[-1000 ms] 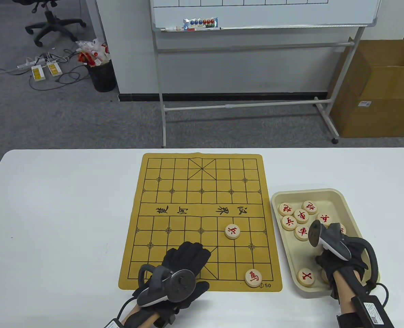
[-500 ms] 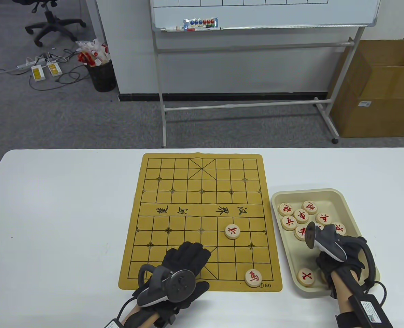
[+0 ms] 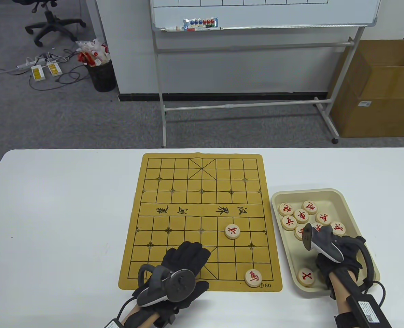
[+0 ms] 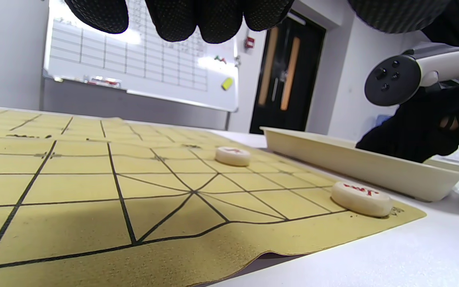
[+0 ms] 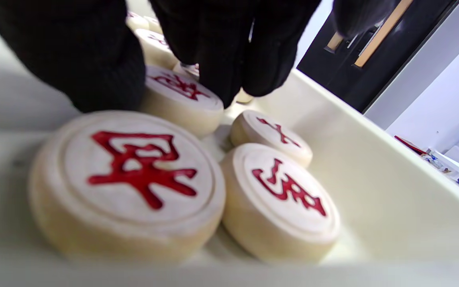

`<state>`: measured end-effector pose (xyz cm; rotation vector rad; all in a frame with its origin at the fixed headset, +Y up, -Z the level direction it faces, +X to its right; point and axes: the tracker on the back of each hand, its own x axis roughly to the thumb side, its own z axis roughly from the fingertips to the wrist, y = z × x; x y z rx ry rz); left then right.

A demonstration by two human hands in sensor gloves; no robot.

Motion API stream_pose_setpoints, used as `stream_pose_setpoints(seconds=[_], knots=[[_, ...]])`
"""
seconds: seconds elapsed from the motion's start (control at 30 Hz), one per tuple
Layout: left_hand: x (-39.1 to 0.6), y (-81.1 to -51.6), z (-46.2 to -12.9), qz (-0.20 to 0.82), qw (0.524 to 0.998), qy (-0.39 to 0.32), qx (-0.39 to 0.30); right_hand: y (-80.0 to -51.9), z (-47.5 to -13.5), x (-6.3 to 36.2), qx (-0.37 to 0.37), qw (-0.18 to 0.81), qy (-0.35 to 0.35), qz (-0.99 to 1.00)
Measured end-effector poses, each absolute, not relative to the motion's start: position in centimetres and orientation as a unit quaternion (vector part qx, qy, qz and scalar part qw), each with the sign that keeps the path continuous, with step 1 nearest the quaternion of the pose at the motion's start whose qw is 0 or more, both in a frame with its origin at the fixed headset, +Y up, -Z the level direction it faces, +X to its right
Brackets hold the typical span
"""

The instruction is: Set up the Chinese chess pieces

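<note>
A tan chess board mat lies mid-table with two red-lettered pieces on it, one right of centre and one at the near right corner. Both also show in the left wrist view. My left hand rests flat on the mat's near edge, holding nothing. A cream tray at the right holds several red pieces. My right hand is down in the tray. In the right wrist view its thumb and fingertips pinch one piece.
Other pieces lie close beside the pinched one, near the tray wall. One piece sits at the tray's near left. The white table extends left of the mat. A whiteboard stand and cardboard box stand beyond.
My right hand has shifted slightly left and further into the tray. The left hand and the two pieces on the mat have not moved.
</note>
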<state>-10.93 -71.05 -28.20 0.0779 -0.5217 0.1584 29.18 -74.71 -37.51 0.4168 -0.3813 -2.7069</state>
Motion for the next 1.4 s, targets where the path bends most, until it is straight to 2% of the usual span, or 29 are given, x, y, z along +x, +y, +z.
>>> stream_pose_setpoints(seconds=[0.17,0.33,0.47,0.6,0.77,0.97,1.13,1.4], knots=[[-10.9,-71.1,-28.2,0.078,0.962,-0.258,0.037,-73.1,-37.1,29.5,0.150,0.147,-0.107,-0.972],[-10.9,-71.1,-28.3,0.077,0.962,-0.258,0.036,-70.0,-35.7,28.2,0.118,0.110,-0.036,-0.986],[-10.9,-71.0,-28.3,0.079,0.963,-0.257,0.038,-67.6,-34.1,25.8,0.052,0.071,0.029,-0.996],[-10.9,-71.0,-28.3,0.079,0.963,-0.255,0.039,-66.8,-33.0,22.9,-0.030,0.026,0.057,-0.998],[-11.0,-71.0,-28.4,0.080,0.963,-0.253,0.040,-67.8,-31.6,17.5,-0.182,-0.046,0.033,-0.982],[-11.2,-71.0,-28.5,0.079,0.965,-0.248,0.042,-71.2,-30.4,10.9,-0.286,-0.014,-0.020,-0.958],[-11.3,-71.0,-28.5,0.079,0.965,-0.246,0.041,-73.4,-30.0,8.6,-0.317,0.043,-0.035,-0.947],[-11.2,-71.0,-28.5,0.075,0.965,-0.247,0.038,-75.2,-30.3,8.4,-0.314,0.084,-0.053,-0.944]])
